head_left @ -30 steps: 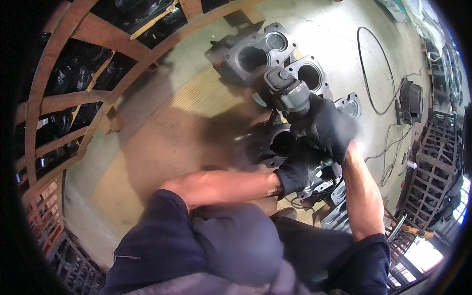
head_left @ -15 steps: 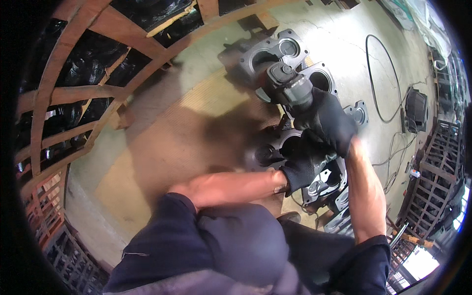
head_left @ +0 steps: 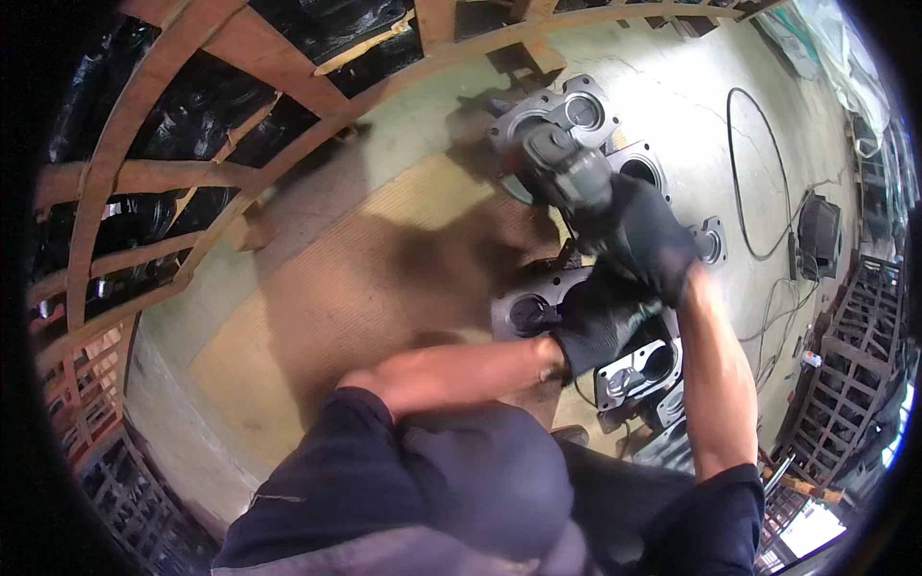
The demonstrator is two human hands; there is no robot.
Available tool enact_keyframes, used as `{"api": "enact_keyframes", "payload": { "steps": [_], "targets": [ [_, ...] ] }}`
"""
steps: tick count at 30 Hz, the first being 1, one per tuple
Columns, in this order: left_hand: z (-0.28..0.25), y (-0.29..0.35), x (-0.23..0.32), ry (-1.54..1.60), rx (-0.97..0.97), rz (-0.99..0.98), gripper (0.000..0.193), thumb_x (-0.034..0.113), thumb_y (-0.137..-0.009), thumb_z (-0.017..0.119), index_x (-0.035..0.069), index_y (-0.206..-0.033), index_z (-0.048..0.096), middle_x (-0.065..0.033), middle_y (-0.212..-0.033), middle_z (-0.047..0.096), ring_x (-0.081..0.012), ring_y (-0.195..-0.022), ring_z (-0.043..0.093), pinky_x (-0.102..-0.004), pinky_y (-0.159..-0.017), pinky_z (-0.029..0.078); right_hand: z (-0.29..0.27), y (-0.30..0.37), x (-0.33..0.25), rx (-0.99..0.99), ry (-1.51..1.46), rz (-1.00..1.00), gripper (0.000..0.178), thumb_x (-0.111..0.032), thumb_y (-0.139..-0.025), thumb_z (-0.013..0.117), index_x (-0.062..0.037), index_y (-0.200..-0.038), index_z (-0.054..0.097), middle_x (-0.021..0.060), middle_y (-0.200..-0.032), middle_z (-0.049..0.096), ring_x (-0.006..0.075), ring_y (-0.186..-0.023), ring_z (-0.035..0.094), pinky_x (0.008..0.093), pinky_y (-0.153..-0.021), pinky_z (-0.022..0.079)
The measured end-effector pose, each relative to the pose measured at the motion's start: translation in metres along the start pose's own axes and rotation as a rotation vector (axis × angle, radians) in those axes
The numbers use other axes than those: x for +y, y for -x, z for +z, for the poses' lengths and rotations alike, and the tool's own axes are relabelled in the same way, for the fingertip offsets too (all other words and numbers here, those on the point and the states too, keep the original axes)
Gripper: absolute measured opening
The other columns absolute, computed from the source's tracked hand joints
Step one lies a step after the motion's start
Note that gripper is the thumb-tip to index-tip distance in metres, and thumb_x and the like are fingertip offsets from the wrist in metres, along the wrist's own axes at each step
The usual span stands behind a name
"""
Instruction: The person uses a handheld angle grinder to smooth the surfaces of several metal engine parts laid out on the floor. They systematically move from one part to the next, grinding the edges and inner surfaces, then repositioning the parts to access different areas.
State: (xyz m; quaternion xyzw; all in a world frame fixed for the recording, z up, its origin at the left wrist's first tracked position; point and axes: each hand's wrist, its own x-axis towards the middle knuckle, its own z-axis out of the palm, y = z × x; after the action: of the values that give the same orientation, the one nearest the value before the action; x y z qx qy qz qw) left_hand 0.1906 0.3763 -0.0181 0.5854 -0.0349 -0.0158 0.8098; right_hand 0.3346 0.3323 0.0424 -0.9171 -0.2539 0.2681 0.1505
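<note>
Okay, so my right hand (head_left: 651,235) is gripping a dark power tool (head_left: 576,175), its body poking out past my fingers. My left hand (head_left: 607,319) is bunching just below, can't tell what it's holding. A gray casting (head_left: 582,111) is lying beyond my fingers, and a wooden crate (head_left: 152,179) is standing well left of them.

Downward fisheye view from the head
</note>
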Motion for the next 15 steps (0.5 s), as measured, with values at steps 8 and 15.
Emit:
{"api": "enact_keyframes", "payload": {
  "steps": [8,15],
  "targets": [
    [0.006,0.006,-0.017,-0.088,0.053,0.135,0.021,0.018,-0.1,0.063,0.006,-0.115,0.069,-0.016,-0.108,0.07,-0.0304,-0.108,0.065,-0.0408,-0.095,0.049,-0.02,0.017,-0.028,-0.072,-0.227,0.109,0.049,-0.011,-0.073,0.082,0.0005,-0.119,0.07,0.0094,-0.092,0.075,0.017,-0.082,0.067,0.036,-0.08,0.056],
    [-0.038,-0.027,0.0,0.228,-0.071,-0.084,0.026,0.014,-0.103,0.058,0.005,-0.126,0.064,-0.018,-0.122,0.065,-0.0269,-0.118,0.06,-0.0371,-0.103,0.047,-0.031,-0.028,-0.05,-0.011,-0.131,0.108,0.029,-0.018,-0.084,0.07,-0.0011,-0.107,0.076,0.0282,-0.103,0.074,0.0437,-0.102,0.072,0.0453,-0.089,0.057]
  ]
}}
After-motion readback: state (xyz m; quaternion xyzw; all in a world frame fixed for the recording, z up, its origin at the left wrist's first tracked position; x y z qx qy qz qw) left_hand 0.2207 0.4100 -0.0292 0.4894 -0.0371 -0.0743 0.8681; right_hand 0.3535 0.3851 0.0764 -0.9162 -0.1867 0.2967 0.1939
